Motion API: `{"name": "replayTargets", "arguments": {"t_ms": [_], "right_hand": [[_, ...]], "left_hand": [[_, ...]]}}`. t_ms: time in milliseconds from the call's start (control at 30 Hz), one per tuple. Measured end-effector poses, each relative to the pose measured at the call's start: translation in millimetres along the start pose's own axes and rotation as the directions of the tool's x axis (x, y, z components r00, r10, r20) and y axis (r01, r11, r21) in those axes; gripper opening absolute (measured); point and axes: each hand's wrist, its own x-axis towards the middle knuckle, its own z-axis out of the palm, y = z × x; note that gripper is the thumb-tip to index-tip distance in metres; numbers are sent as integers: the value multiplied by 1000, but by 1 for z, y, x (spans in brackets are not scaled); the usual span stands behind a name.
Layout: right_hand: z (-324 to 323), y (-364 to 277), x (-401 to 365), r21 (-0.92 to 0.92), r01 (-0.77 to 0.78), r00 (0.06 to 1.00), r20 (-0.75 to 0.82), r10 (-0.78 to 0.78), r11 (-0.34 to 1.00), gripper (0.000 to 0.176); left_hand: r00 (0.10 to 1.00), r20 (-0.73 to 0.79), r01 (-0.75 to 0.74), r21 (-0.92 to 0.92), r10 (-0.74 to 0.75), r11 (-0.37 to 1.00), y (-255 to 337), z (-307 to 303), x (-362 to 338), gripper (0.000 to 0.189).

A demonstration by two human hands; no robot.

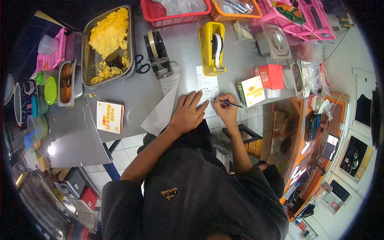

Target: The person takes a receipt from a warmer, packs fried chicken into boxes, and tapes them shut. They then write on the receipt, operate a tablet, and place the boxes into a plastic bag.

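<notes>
Right hand (227, 109): fingers curled closed, with a slim dark pen (232, 104) gripped between thumb and fingertips. The pen slants across a printed paper slip (205, 81), its tip at the right part of the printing; I cannot tell whether the tip touches the paper. Left hand (187, 111): palm down, fingers extended and slightly parted, laid over the lower left part of the slip; I grasp nothing with it. The slip lies on the grey metal table (240, 54), in front of my body. Just left of my left hand, a larger white sheet (162, 114) extends past the table edge.

Near the front edge, one white printed box (110, 117) sits well to my left; a second box with a green side (251, 92) sits to the right of my right hand, beside a red box (270, 77).

Beyond the slip stands a yellow tape dispenser (206, 50). To its left: a black tape dispenser (164, 67), then scissors (143, 68), then a metal tray (132, 36) of yellow shredded food.

Farthest across: a red basket (176, 19) and an orange basket (236, 17), side by side.
</notes>
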Motion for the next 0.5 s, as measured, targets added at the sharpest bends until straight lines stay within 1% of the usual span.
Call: {"name": "replayTargets", "arguments": {"t_ms": [67,133,167,233,333,367,433,500], "right_hand": [[0,-1,1,11,10,1000,5,-10,1000,18],[-2,-7,-1,116,-69,997,44,64,991,18],[-2,-6,-2,117,-69,997,44,64,991,18],[-2,-5,-3,33,-29,999,31,28,999,18],[-2,-5,-4,25,1,999,34,-2,1000,18],[-3,-5,-4,25,0,999,33,-1,1000,18],[-4,-4,-5,61,-62,997,49,59,996,17],[-3,-2,-5,55,-51,998,32,50,997,17]], "left_hand": [[1000,-6,-5,-2,5,1000,-1,0,0,47],[1000,-12,-8,-6,8,1000,-2,0,0,47],[1000,-15,-12,-14,12,1000,-2,-1,0,47],[1000,-17,-15,-22,15,1000,-1,-2,1,47],[1000,2,-4,-17,4,1000,0,-2,1,48],[1000,0,-5,-10,5,1000,0,-3,1,48],[1000,0,-7,-4,7,1000,1,-3,1,48],[1000,-5,-1,-7,1,1000,1,-2,1,48]]}}
